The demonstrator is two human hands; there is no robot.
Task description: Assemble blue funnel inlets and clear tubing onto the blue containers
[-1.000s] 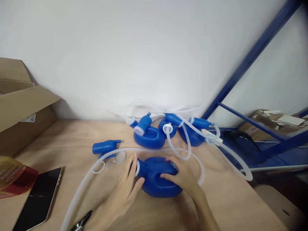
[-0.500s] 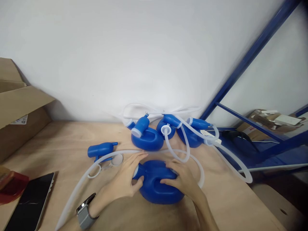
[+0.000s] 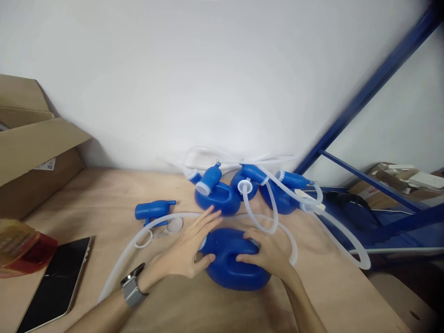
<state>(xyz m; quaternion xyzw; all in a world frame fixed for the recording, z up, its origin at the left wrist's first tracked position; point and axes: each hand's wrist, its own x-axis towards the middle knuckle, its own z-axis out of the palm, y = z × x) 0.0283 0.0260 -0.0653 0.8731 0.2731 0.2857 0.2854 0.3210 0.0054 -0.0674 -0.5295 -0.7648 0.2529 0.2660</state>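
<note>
A blue plastic urinal bottle (image 3: 236,273) lies on the wooden table in front of me. My right hand (image 3: 267,252) is wrapped around its handle on the right side, the thumb pressed on the top. On the left, my left hand (image 3: 194,245) stands at the bottle's mouth, fingers stretched out and thumb beside the neck; the palm hides most of the mouth. A blue funnel-shaped piece (image 3: 152,210) lies beyond my left hand, near a white ring (image 3: 144,239) and a round whitish cap (image 3: 174,225). A translucent hose (image 3: 128,252) arcs behind both hands.
Similar blue bottles (image 3: 218,199) with hoses (image 3: 274,208) are grouped against the wall. At the left are a cardboard box (image 3: 45,138), a black phone (image 3: 57,282) and a red-and-yellow container (image 3: 26,249). A blue metal frame (image 3: 367,88) rises at the right.
My left hand's fingers have straightened and lifted from the bottle's neck. My right hand keeps its grip. The whole view has shifted slightly to the left.
</note>
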